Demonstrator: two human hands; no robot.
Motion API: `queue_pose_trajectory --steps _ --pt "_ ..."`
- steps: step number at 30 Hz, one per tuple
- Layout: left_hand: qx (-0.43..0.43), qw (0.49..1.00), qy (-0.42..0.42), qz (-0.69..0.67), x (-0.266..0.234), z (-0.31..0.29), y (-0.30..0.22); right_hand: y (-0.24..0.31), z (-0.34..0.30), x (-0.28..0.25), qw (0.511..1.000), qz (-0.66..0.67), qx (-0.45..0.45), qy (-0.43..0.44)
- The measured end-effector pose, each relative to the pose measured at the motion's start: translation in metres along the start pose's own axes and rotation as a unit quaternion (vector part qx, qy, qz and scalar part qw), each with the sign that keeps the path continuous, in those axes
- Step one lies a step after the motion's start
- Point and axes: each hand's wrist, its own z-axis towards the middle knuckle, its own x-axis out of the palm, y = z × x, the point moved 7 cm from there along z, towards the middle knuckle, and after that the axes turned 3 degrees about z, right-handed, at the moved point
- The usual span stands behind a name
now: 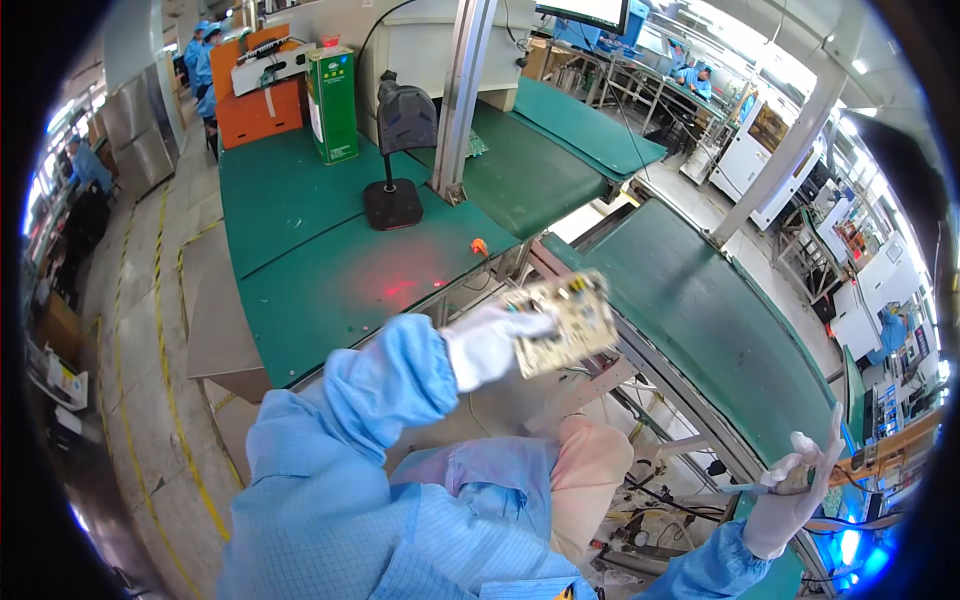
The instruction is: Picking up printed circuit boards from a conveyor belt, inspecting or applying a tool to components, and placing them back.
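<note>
My left hand, in a white glove, grips a tan circuit board by its left side. The board carries small components and is held up in front of me, over the gap between the green workbench and the conveyor; it looks slightly blurred. Far to the lower right, my right hand is also gloved in white. Its fingers are stretched and spread beside the conveyor's edge, and no held object shows plainly. A black scanner on a stand stands on the bench, with red light falling on the green mat.
A green conveyor belt runs along my right behind a metal rail. On the green bench stand a green can and an orange box. A metal post rises behind the scanner. Cables hang under the conveyor. Several people work farther off.
</note>
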Motion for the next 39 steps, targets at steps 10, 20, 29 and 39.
queue_pose_trajectory --steps 10,20,29,39 --pt "-0.158 0.974 0.143 0.077 0.076 0.038 0.128 -0.003 -0.002 0.009 0.999 0.019 0.014 0.042" --pt "-0.19 0.961 0.201 0.03 0.126 0.031 0.17 -0.018 0.011 0.005 0.995 -0.004 -0.089 0.037" --pt "-0.202 0.941 0.201 0.184 0.124 0.025 0.18 -0.024 0.016 0.025 0.993 0.091 -0.055 0.057" --pt "-0.211 0.944 0.191 0.164 0.128 0.004 0.186 -0.006 0.001 0.016 0.994 -0.08 -0.075 -0.004"
